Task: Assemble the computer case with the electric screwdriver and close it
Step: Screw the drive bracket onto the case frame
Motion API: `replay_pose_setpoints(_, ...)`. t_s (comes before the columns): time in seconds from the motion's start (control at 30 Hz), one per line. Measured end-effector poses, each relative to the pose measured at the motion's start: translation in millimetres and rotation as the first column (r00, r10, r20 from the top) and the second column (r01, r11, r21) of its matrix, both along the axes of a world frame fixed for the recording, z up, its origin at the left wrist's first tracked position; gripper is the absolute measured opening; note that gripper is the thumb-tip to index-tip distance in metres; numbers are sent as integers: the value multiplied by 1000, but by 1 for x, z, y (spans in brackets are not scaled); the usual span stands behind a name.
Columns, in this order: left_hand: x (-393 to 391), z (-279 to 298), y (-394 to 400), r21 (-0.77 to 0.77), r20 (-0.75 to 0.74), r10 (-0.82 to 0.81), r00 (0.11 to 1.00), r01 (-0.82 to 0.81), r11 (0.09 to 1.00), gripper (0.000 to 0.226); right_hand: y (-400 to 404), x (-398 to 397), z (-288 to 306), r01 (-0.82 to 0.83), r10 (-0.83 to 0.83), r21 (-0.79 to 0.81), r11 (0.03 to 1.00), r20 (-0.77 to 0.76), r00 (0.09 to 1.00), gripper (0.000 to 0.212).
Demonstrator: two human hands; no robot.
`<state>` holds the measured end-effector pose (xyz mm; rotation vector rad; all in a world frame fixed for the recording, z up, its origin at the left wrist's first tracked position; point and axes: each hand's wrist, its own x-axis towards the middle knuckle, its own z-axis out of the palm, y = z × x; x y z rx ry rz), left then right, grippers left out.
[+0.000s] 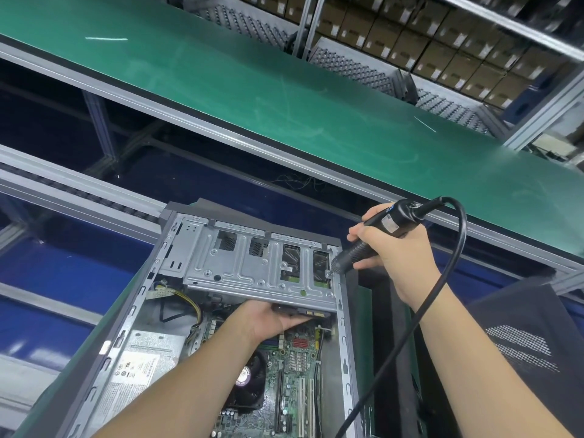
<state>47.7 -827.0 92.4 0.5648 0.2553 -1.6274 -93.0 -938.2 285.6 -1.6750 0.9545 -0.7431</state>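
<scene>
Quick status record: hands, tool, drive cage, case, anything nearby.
right hand: grips the electric screwdriver, tip at the drive cage's right near corner
left hand: reaches under the drive cage, supporting it from below
computer case: lying open, motherboard, fan and power supply exposed
side panel: black, lying to the right, not fitted
cord: loops from the screwdriver's rear toward the bottom edge

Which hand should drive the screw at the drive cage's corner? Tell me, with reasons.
Right. The right hand already grips the electric screwdriver, its tip at the right corner of the drive cage. The left hand is under the cage's front edge, apparently propping it.
</scene>
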Motion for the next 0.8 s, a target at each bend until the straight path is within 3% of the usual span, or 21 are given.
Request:
replay_pose_setpoints(0.33, 1, -2, -1, -12, -23, -5, 1000, 5, 1000, 42, 1, 3, 2, -4, 4, 3, 1000, -17, 1000, 21)
replay_pose_setpoints(0.63, 1, 1, 2, -15, -16, -27, 1000, 27, 1000, 52, 5, 0, 5, -88, 88, 5, 996, -28, 996, 28)
replay_pose_setpoints(0.8, 0, 1, 2, 20, -25, -8, 1000, 9, 1000, 42, 9, -3, 10, -78, 79, 12, 997, -38, 996, 25)
